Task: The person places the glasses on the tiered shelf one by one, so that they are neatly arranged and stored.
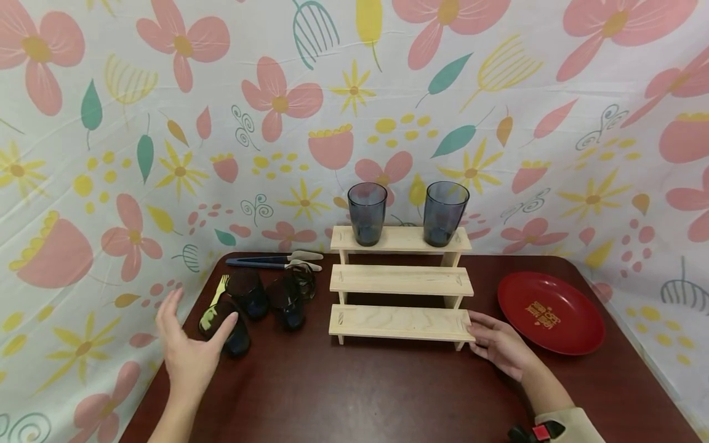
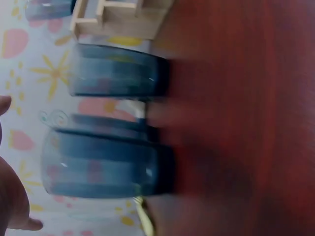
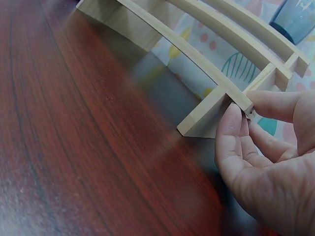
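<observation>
My left hand [image 1: 191, 357] reaches over the left of the table, thumb and fingers spread beside the nearest dark glass [image 1: 238, 338], holding nothing. Two more dark glasses, one farther back [image 1: 252, 298] and one to its right [image 1: 289, 307], stand close by. In the left wrist view the glasses [image 2: 110, 164] look blurred, and part of the hand [image 2: 12, 196] shows at the edge. My right hand [image 1: 501, 344] pinches the right end of the lowest step of a three-step wooden rack [image 1: 399, 321]; the right wrist view shows fingertips [image 3: 230, 118] at the board's corner.
Two blue glasses, a left one [image 1: 368, 215] and a right one [image 1: 445, 215], stand on the rack's top step. A red plate [image 1: 581, 326] lies at the right. Blue-handled tongs [image 1: 260, 264] and a yellow-green fork [image 1: 221, 289] lie at the left. Behind hangs a flowered cloth [image 1: 343, 92].
</observation>
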Available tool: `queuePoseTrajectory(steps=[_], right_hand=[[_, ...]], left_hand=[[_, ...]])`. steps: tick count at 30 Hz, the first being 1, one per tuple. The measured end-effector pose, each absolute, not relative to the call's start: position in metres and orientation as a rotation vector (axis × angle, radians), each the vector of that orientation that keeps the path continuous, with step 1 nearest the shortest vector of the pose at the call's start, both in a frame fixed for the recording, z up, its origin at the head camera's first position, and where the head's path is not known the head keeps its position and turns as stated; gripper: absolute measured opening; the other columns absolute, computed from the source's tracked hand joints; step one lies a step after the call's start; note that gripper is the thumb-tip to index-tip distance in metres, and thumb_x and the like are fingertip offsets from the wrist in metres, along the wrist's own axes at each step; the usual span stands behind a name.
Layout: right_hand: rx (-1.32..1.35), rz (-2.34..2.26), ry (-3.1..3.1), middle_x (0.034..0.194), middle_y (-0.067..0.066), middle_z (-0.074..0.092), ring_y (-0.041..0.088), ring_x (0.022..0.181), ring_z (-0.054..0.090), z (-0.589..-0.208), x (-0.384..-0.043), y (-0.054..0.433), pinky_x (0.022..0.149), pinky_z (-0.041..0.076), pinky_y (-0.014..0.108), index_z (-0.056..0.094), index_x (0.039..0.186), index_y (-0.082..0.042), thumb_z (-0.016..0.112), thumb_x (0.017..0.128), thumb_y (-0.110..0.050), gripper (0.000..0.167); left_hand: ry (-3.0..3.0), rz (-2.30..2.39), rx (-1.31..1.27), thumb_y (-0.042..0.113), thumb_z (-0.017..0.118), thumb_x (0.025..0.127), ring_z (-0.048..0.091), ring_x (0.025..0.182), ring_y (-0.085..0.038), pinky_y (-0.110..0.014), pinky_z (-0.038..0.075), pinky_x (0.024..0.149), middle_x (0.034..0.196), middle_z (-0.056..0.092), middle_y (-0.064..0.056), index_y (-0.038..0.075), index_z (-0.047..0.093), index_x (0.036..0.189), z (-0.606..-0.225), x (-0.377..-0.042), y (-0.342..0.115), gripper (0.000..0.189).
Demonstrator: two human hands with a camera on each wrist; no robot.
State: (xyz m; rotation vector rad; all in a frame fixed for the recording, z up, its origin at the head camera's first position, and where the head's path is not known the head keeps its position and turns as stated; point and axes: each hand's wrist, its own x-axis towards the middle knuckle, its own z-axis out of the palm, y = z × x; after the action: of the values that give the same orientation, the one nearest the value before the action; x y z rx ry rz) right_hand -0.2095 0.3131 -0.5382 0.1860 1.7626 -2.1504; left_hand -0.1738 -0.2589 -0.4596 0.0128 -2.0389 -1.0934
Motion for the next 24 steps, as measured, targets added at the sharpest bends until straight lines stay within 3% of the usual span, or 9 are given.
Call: queuePoseTrajectory(steps=[5, 8, 18, 24], right_hand=[[0.187, -2.151, 1.772, 0.117, 0.003, 0.067, 0.015, 0.097, 0.065, -0.539, -0.209, 0.313, 0.084, 0.057, 0.030, 0.026, 0.158, 0.003, 0.060, 0.106, -0.013, 0.064], [0.186, -2.156, 1.762, 0.117, 0.003, 0.067, 0.015, 0.098, 0.065, -0.539, -0.209, 0.313, 0.084, 0.057, 0.030, 0.027, 0.158, 0.002, 0.059, 0.107, -0.013, 0.063], [0.171, -2.160, 1.754, 0.117, 0.003, 0.067, 0.015, 0.097, 0.065, -0.538, -0.208, 0.312, 0.085, 0.057, 0.031, 0.026, 0.158, 0.002, 0.059, 0.107, -0.013, 0.062], [0.170, -2.156, 1.754, 0.116, 0.003, 0.068, 0.015, 0.097, 0.065, -0.538, -0.208, 0.312, 0.085, 0.057, 0.031, 0.023, 0.159, 0.004, 0.059, 0.107, -0.013, 0.066]], left_hand=[[-2.068, -1.313, 0.204, 0.013, 0.094, 0.077, 0.031, 0.148, -0.028, -0.059, 0.029, 0.116, 0.163, 0.027, -0.005, 0.034, 0.022, 0.164, -0.476, -0.166, -0.270, 0.115], [-2.101, -1.404, 0.256, 0.015, 0.094, 0.079, 0.034, 0.145, -0.030, -0.063, 0.033, 0.110, 0.162, 0.028, -0.007, 0.036, 0.017, 0.165, -0.484, -0.166, -0.271, 0.117], [-2.173, -1.421, 0.316, 0.015, 0.092, 0.080, 0.045, 0.130, -0.035, -0.058, 0.045, 0.097, 0.147, 0.038, -0.020, 0.030, 0.014, 0.165, -0.506, -0.171, -0.269, 0.117], [-2.195, -1.447, 0.377, 0.017, 0.092, 0.081, 0.046, 0.130, -0.038, -0.059, 0.045, 0.097, 0.143, 0.039, -0.022, 0.015, 0.020, 0.162, -0.508, -0.174, -0.270, 0.108]])
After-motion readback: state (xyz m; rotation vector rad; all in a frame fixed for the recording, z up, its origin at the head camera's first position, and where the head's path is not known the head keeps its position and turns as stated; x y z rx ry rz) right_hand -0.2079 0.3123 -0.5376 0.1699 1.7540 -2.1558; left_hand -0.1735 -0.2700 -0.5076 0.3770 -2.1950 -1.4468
